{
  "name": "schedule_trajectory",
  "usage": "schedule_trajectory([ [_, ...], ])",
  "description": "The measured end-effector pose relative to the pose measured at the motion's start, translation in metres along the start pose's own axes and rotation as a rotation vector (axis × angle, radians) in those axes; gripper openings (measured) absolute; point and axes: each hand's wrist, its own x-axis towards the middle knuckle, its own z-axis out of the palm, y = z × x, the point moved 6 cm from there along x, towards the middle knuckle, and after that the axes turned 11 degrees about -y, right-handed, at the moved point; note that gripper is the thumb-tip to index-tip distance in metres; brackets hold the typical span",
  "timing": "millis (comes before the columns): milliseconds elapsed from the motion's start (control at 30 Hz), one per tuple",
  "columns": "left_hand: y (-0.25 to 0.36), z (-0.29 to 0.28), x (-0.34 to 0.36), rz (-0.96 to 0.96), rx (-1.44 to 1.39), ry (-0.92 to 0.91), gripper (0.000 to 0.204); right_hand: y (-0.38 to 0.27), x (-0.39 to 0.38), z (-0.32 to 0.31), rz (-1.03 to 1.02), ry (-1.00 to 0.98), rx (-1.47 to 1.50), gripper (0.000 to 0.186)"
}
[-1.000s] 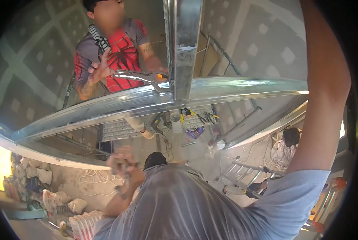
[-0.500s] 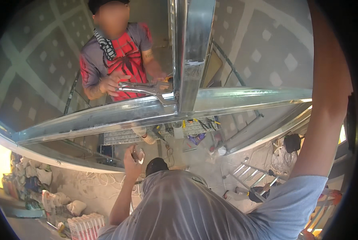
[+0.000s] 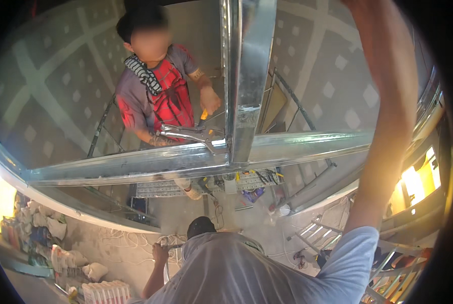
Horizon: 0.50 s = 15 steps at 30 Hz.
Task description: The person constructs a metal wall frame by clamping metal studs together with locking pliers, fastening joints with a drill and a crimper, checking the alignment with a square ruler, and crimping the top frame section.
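Observation:
My left hand (image 3: 160, 253) is low beside my body, its fingers curled next to a grey metal bar (image 3: 176, 246); what is inside the grip is hidden. My right forearm (image 3: 388, 101) reaches up past the right side of the frame, and the hand is cut off by the top edge. Ahead of me, a horizontal metal channel (image 3: 110, 167) meets an upright metal stud (image 3: 251, 91). Locking pliers (image 3: 193, 134) are clamped at that joint. Behind it, a co-worker (image 3: 168, 96) holds a yellow-handled tool (image 3: 204, 114) near the stud.
Below lie a perforated platform (image 3: 155, 189) with several tools, and loose cables (image 3: 130, 239) on the floor. White sacks (image 3: 95, 271) are piled at lower left. A ladder (image 3: 320, 233) stands at lower right. Taped wall boards (image 3: 49, 91) surround the frame.
My left hand has dropped from near the channel to beside the bar; the shiny rounded object in it no longer shows. My right arm has shifted left. The co-worker's tool hand has lifted into view.

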Motion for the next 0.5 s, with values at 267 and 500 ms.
schedule_trajectory([
  [267,0.057,0.007,0.007,0.056,0.095,-0.143,0.078,0.079,-0.198,-0.113,0.365,0.111,0.177,0.054],
  [500,0.055,0.018,0.016,0.005,0.177,-0.191,0.107,0.135,-0.282,-0.153,0.704,0.352,0.185,0.037],
])
